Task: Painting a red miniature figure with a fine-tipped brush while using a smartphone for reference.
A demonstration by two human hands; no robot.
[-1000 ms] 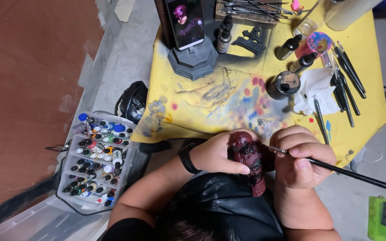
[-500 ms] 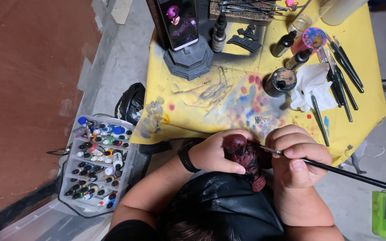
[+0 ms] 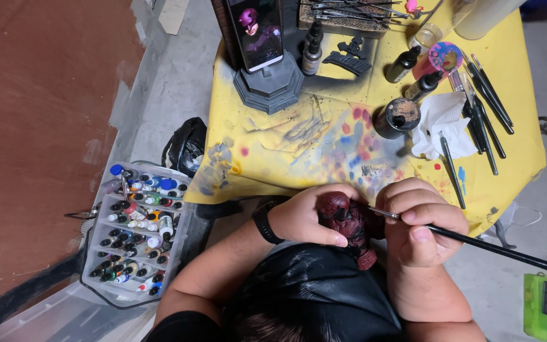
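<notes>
The worktop (image 3: 273, 158) fills the upper middle of the view, draped in a yellow cloth smeared and dotted with red, blue and grey paint. At its 12 o'clock edge a grey stand (image 3: 267, 82) props a phone (image 3: 257, 31) upright, its screen lit. Beside it, toward 1 o'clock, a shallow tray (image 3: 343, 16) holds a heap of thin metal tools.

Off the worktop at 8 o'clock, on the floor, a clear plastic bin (image 3: 137, 237) is packed with small paint bottles standing in rows, their caps blue, green, red, white and black. A black bag (image 3: 185, 149) lies just above it, against the worktop's edge.

At 2 o'clock a crumpled white tissue (image 3: 441, 117) lies with several dark brushes (image 3: 485, 104) laid beside and across it. Touching the tissue's 9 o'clock side stands a round dark jar (image 3: 397, 117), its lid crusted with paint. Three small dropper bottles (image 3: 403, 63) stand near it toward 12 o'clock, next to a round pink dish (image 3: 444, 57).

At 6 o'clock, just off the worktop's near edge, the left hand (image 3: 302, 215) is curled around a dark red figure (image 3: 349, 221), thumb pressed along its near side; a black watch (image 3: 262, 223) sits on that wrist. The right hand (image 3: 422, 221) is closed in a pinch on a long black paintbrush (image 3: 495, 250), whose metal tip reaches toward 9 o'clock and meets the figure's head, while the handle runs out toward 4 o'clock. The two hands are almost touching, the figure between them, above a lap covered in black.
</notes>
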